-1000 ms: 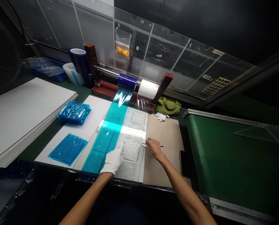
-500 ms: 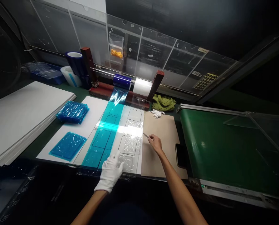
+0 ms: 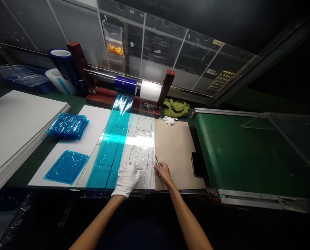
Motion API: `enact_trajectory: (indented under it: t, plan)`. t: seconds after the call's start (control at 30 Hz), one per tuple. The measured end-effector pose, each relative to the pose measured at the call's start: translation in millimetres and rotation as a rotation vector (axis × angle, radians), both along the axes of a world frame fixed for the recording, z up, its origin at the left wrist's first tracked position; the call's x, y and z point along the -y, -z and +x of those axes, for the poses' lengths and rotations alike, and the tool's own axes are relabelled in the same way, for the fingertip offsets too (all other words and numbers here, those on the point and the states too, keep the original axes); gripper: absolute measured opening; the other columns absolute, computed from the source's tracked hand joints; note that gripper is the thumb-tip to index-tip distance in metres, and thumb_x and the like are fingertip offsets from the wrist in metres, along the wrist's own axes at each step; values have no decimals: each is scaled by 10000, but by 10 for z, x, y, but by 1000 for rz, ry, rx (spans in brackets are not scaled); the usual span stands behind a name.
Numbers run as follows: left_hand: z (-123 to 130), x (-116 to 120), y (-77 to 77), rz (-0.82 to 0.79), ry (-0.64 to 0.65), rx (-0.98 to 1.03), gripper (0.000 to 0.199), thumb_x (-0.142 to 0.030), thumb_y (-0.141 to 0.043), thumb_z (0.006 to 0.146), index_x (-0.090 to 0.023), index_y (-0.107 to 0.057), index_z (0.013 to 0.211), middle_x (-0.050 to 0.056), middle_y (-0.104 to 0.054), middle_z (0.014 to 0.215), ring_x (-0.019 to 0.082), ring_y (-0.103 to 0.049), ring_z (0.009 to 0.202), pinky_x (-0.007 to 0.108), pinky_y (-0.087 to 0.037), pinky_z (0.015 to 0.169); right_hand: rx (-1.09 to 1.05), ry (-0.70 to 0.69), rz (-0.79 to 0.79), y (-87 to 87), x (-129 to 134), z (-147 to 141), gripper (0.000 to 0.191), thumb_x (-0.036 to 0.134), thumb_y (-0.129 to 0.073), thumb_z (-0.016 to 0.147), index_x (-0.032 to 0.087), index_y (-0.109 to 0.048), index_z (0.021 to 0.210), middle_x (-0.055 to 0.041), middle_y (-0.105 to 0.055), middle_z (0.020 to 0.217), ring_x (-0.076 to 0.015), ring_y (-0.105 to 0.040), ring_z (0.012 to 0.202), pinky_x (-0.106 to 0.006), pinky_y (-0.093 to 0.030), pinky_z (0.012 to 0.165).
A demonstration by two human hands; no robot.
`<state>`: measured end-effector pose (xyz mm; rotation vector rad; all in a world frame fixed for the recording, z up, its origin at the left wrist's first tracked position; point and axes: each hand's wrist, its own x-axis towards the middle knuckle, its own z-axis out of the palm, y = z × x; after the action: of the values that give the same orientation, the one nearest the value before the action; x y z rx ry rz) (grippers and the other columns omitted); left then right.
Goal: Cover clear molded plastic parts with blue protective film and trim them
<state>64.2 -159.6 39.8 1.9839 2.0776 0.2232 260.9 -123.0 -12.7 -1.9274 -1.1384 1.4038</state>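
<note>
My left hand (image 3: pixel 126 176), in a white glove, rests with fingers outstretched and thumb apart over the lower part of the outlined board, between the blue film strip (image 3: pixel 110 151) and the clear film (image 3: pixel 144 158). My right hand (image 3: pixel 162 172) is bare and closed around a slim pointed metal tool (image 3: pixel 157 161); I cannot make out its exact kind. Its tip points up and away, near the right edge of the clear film. The blue strip runs down from a dark blue film roll (image 3: pixel 125 85) over the board with its black rounded outlines.
A white roll (image 3: pixel 151 90) shares the rod of the wooden stand (image 3: pixel 101 96). Blue film-covered pieces (image 3: pixel 68 125) are stacked at left, with a single blue piece (image 3: pixel 66 166) nearer me. A phone (image 3: pixel 197 164) lies beside the green belt (image 3: pixel 248 156). White boards (image 3: pixel 19 128) stand far left.
My right hand has moved nearer me along the clear film's right edge, and the tool now points more steeply away. My left hand stays on the board. The view has shifted slightly.
</note>
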Motion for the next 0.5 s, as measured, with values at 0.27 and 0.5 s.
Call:
enact_trajectory:
  t: [0.27, 0.5]
  plan:
    - [252, -133, 153, -30, 95, -6, 623, -425, -598, 760, -157, -454, 1303, 186, -531, 1214, 338, -521, 1050, 463, -386, 899, -80, 119, -10, -91, 2, -73, 232, 353, -615, 608, 165, -600, 742, -10, -626, 656, -126, -545, 575, -198, -336, 454]
    - [361, -187, 273, -64, 190, 40, 507, -411, -555, 838, -151, -480, 1266, 164, -506, 1280, 297, -502, 1143, 498, -403, 956, -188, 157, -25, -251, -6, -136, 250, 381, -621, 601, 165, -571, 716, -19, -630, 655, -93, -483, 516, -189, -277, 406]
